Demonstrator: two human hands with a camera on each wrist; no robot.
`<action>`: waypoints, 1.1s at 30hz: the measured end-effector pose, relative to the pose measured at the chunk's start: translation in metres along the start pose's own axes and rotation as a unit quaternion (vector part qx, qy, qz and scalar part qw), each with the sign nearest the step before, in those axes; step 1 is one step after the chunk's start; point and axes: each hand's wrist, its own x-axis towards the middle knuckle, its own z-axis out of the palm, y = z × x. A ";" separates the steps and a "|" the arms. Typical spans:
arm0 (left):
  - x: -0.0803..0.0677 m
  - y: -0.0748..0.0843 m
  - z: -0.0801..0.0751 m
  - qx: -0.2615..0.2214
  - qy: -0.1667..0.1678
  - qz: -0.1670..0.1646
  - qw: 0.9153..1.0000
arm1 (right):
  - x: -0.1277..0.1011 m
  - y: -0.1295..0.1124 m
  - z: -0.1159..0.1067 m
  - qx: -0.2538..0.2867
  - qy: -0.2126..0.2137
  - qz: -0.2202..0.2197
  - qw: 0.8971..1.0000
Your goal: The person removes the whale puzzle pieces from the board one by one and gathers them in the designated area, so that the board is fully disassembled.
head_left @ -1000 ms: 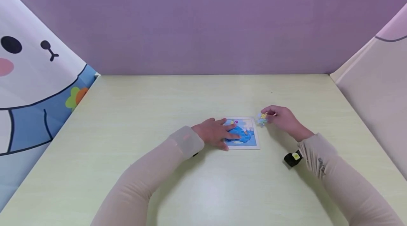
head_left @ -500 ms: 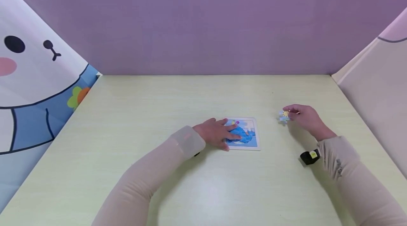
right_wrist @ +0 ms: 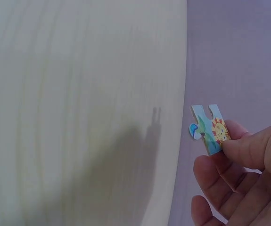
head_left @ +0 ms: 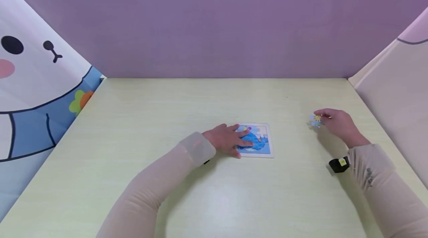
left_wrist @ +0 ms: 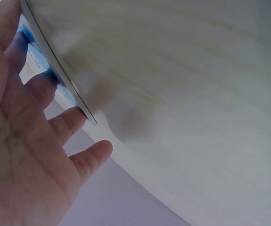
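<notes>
A framed jigsaw puzzle (head_left: 257, 142) with a blue whale picture and a pale border lies flat on the table. My left hand (head_left: 225, 140), fingers spread straight, rests over its left side and hides that part. In the left wrist view the fingertips of the left hand (left_wrist: 36, 117) touch the puzzle's surface near its edge (left_wrist: 62, 70). Off to the right, my right hand (head_left: 339, 124) pinches a jigsaw piece (head_left: 315, 120) between thumb and forefinger, above the table. The right wrist view shows a smiling sun and green leaves on the piece (right_wrist: 208, 129); the other fingers are curled below it.
The pale wooden table (head_left: 150, 111) stretches to a purple wall (head_left: 214, 26) at the back. A cartoon-printed panel (head_left: 36, 81) stands at the left and a pale panel (head_left: 398, 93) at the right. A small black wrist camera (head_left: 339, 164) hangs under the right sleeve.
My right hand has moved to the right with the jigsaw piece, away from beside the puzzle's right edge. The left hand and the framed puzzle have stayed in place.
</notes>
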 end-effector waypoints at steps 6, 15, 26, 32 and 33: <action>-0.002 0.000 0.000 -0.004 0.000 -0.002 1.000 | -0.002 0.010 -0.005 -0.024 0.007 0.002 1.000; -0.002 0.000 0.001 -0.009 0.001 -0.004 1.000 | -0.007 0.022 -0.015 -0.068 0.021 0.003 0.997; -0.003 -0.001 0.002 -0.007 0.004 -0.002 1.000 | -0.014 0.035 -0.019 -0.083 0.032 0.010 0.996; -0.004 0.000 0.001 -0.013 0.002 -0.002 1.000 | -0.016 0.039 -0.023 -0.068 0.026 0.021 0.997; -0.004 0.000 0.000 -0.012 0.001 -0.001 1.000 | -0.016 0.040 -0.023 -0.069 0.025 0.020 0.997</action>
